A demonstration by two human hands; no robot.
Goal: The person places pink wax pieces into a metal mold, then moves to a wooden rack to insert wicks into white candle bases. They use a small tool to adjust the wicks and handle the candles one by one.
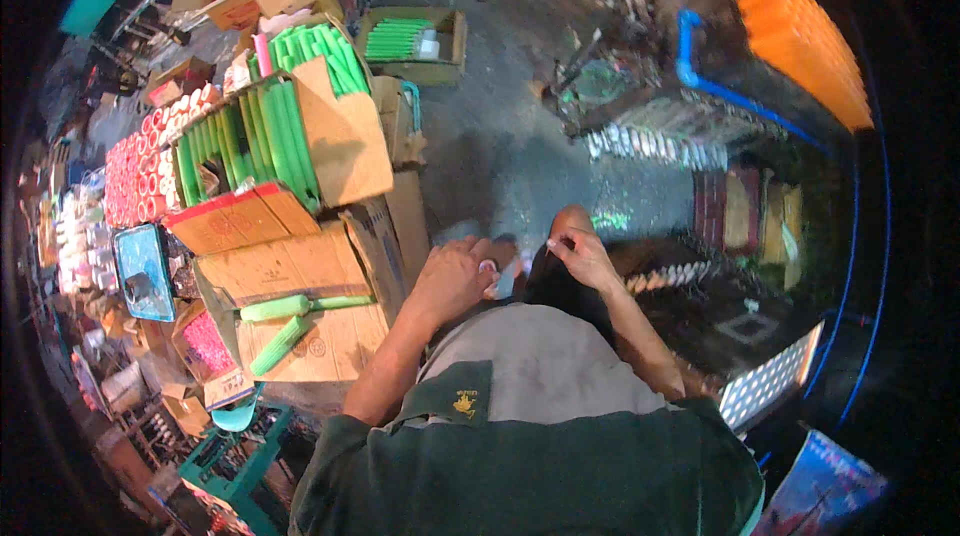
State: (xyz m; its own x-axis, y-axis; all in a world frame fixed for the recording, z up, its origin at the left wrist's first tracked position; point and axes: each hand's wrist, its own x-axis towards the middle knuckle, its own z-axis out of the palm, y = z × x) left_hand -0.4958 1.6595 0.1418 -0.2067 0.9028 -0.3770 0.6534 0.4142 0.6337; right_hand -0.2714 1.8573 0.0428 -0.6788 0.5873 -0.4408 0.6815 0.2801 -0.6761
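Note:
In front of my body, my left hand (455, 279) is closed, its fingers curled round a small whitish round-ended piece (488, 266) with a pinkish edge. Most of that piece is hidden by the fingers. To its right, over my knee, my right hand (583, 258) is pinched, thumb against forefinger; anything between them is too small to make out. Left of my left arm stands an open cardboard box (285, 264) with a few thick light-green sticks (280, 341) lying on its cardboard.
Behind that box, another carton is packed with long green sticks (290, 141). Stacked pink-and-white tubes (140, 171) and a blue tray (145, 271) stand further left. A low box of green sticks (398, 39) sits on the floor ahead. At right are a blue pipe (725, 86) and orange corrugated panel (795, 26).

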